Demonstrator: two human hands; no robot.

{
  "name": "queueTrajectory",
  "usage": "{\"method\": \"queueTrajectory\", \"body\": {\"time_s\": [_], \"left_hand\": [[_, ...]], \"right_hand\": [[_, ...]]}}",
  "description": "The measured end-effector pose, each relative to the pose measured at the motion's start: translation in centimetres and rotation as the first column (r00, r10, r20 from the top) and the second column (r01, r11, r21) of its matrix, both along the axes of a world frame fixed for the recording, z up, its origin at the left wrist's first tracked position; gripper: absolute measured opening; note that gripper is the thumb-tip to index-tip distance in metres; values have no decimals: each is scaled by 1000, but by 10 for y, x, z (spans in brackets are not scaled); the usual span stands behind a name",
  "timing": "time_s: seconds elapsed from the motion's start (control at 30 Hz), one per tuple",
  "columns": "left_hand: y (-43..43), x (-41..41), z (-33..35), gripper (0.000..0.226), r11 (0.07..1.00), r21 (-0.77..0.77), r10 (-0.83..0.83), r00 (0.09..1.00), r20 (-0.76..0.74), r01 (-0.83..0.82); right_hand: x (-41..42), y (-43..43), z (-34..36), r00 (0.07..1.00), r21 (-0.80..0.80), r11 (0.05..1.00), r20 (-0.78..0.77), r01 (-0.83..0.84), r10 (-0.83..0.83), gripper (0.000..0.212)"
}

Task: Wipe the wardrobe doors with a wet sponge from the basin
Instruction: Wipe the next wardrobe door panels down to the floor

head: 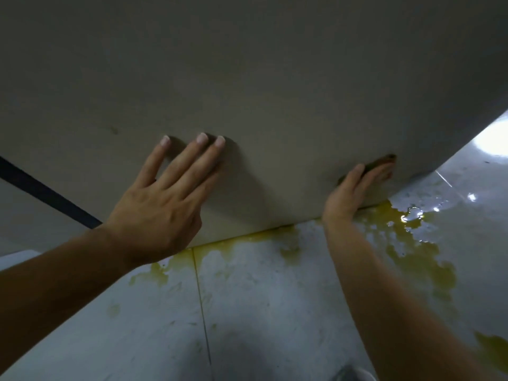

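My left forearm (55, 284) reaches in from the near corner and ends at my left grip (162, 204), which lies flat on the wardrobe door (247, 78). Its fingers (203, 152) are straight and spread and have hold of nothing. I judge it is there to brace the panel, and me, while I lean in low.

Across from it, my right grip (354, 193) is low on the door, close to its bottom edge and its right corner. It presses the brown sponge (384, 160) flat against the surface. The fingers lie stretched over the sponge rather than curled round it, so it is pinned by pressure, not clenched. A little of the sponge shows past the fingertips and more behind the thumb. A flat palm like this spreads the push over the whole sponge, which suits wiping a broad panel.

Below the door, the tiled floor (275, 298) carries pools of yellowish water (412, 257), thickest under the sponge and along the door's foot. I take this for run-off from a very wet sponge. The basin is out of sight. A dark strip (41, 188) crosses the far left; I cannot tell what it is. With the sponge at the lowest corner, this door looks nearly done.
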State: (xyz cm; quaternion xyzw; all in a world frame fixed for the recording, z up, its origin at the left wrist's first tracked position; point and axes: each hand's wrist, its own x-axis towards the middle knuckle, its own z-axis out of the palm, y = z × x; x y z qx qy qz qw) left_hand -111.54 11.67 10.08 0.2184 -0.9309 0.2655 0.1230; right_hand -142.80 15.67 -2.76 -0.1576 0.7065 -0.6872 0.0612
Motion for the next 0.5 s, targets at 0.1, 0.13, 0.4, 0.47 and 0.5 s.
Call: {"method": "queueTrajectory", "body": {"time_s": [0.1,0.13,0.4,0.47,0.5], "left_hand": [[-4,3,1,74,1000,-17,-18,1000,10,18],[-5,3,2,74,1000,-21,-19,1000,15,19],[-5,26,12,75,1000,3,22,998,-61,-22],[-1,36,20,73,997,9,83,990,-118,-83],[0,42,24,72,994,9,112,983,-144,-112]], "right_hand": [[41,4,-43,976,132,986,-179,-100,123,79],[67,11,-63,945,206,963,-242,-171,220,81],[133,29,-72,409,543,784,-669,-301,621,78],[129,12,-27,143,516,812,-813,-272,564,70],[128,2,0,64,474,841,-861,-260,505,69]]}}
